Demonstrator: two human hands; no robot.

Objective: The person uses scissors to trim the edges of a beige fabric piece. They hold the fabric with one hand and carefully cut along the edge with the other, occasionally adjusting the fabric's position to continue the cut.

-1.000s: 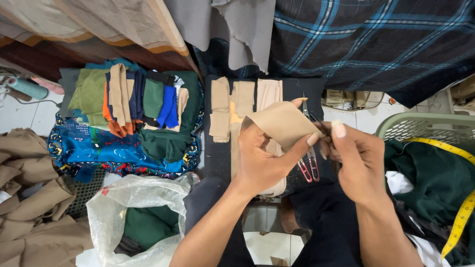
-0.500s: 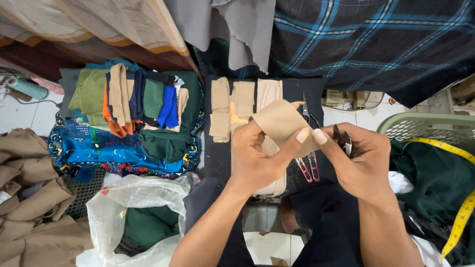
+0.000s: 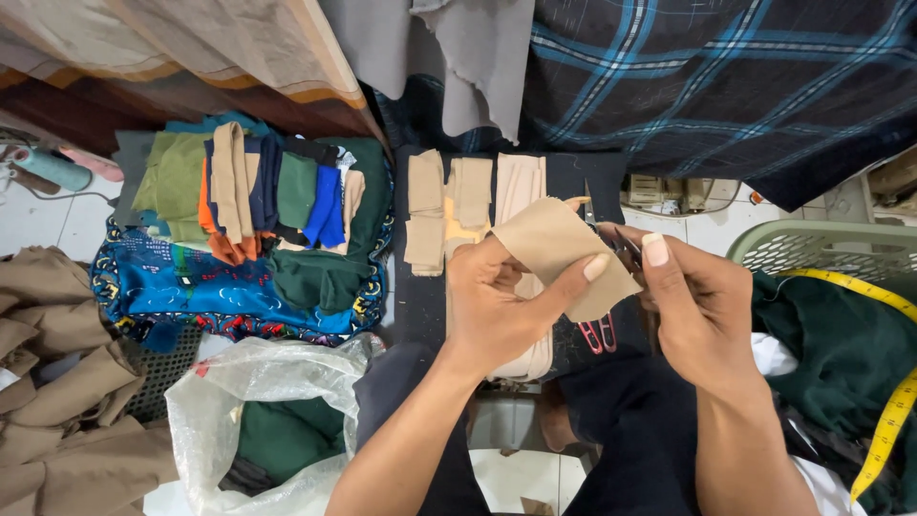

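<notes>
The small tan rectangular piece of cloth (image 3: 562,256) is held up in the middle of the view, above the dark counter (image 3: 420,306), and it is between the two hands. The left hand (image 3: 501,306) grips it from the lower left side: the thumb presses on the front near the right edge and the other fingers are behind the cloth. The right hand (image 3: 693,306) is at the right edge of the cloth, its fingers closed together with the thumb tip just touching that edge; it seems to hold also a small dark tool, but I cannot tell exactly what it is. The long axis of the cloth runs from upper left to lower right, so its lower right corner points toward the right hand, and both hands are equally close to it. Below the cloth, red-handled scissors (image 3: 600,334) lie on the counter. Behind the hands, three stacks of similar tan cloth pieces (image 3: 468,205) lie side by side. More to the left there is a pile of folded cloth in many colours (image 3: 258,205), and below it a clear plastic bag (image 3: 258,401). At the right stands a pale green plastic basket (image 3: 821,248) with dark green cloth and a yellow measuring tape (image 3: 893,411).
</notes>
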